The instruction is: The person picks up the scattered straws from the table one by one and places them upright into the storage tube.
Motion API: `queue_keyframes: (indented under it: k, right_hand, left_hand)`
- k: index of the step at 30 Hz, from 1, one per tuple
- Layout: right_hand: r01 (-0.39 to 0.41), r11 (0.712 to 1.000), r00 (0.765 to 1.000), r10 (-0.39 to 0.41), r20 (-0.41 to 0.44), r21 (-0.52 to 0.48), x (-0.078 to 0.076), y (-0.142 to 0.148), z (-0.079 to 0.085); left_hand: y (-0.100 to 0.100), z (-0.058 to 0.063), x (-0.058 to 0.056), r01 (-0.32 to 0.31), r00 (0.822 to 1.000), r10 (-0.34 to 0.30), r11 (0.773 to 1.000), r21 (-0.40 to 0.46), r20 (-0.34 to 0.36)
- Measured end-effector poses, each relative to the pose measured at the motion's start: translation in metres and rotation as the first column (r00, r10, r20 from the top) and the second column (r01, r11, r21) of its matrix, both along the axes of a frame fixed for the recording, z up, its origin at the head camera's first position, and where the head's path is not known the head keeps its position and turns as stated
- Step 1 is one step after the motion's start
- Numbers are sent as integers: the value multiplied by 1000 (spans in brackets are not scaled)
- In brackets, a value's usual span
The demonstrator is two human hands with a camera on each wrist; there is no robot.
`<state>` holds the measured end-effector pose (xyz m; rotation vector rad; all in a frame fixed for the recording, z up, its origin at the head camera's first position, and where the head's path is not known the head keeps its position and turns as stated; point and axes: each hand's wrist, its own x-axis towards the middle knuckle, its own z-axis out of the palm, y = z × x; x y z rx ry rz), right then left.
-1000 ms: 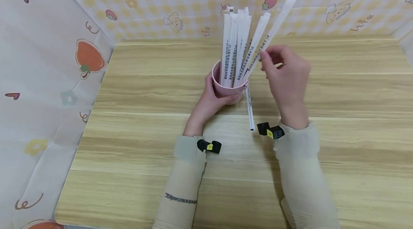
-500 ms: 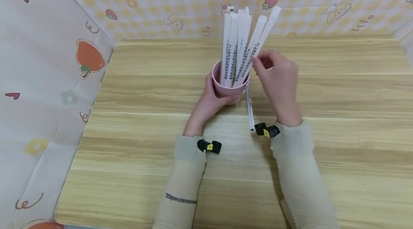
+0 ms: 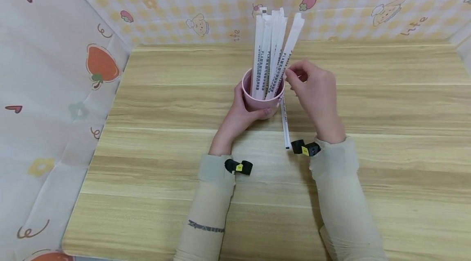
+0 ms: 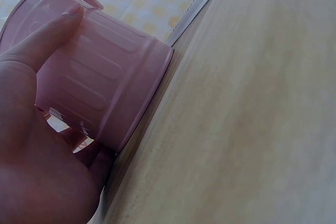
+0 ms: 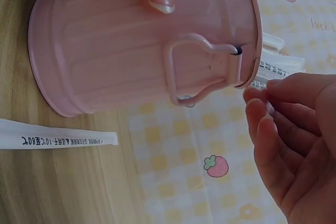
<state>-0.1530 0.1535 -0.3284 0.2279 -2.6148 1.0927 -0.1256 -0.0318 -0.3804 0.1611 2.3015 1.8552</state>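
Observation:
A pink metal bucket (image 3: 262, 103) with a small side handle (image 5: 170, 72) stands upright on the wooden table. Several paper-wrapped straws (image 3: 270, 54) stick up out of it, the rightmost leaning right. My left hand (image 3: 241, 110) grips the bucket from the left, its thumb across the front, as the left wrist view also shows. At the rim's right side, my right hand (image 3: 314, 93) pinches a wrapped straw (image 5: 275, 66) between thumb and forefinger; the pinched spot is partly hidden. Another wrapped straw (image 3: 285, 126) lies on the table just right of the bucket.
The wooden table (image 3: 154, 163) reaches back to a yellow checked cloth (image 3: 228, 3). A white patterned cloth (image 3: 48, 89) hangs along the left side. Black wrist cameras sit on both sleeves.
The straw in my right hand has gone down and left into the bucket, now standing level with the others. My right hand moved left and lower with it. The left hand stayed put.

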Motion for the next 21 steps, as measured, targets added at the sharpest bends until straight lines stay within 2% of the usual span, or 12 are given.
queue_keyframes:
  k: [7,12,17,21]
  right_hand:
    - [6,1000,996,-6,86,-1,-1,6,-1]
    - [-1,999,984,-5,180,35,-4,9,-6]
    - [-73,990,944,29,329,120,-9,11,-16]
    - [-150,974,889,58,454,171,-13,11,-25]
  left_hand:
    - [0,3,1,-1,1000,1,1000,1,-1]
    - [1,2,2,-8,1000,8,1000,-3,8]
    - [1,3,2,-10,1000,10,1000,-6,17]
    - [1,3,2,-6,1000,6,1000,-2,10]
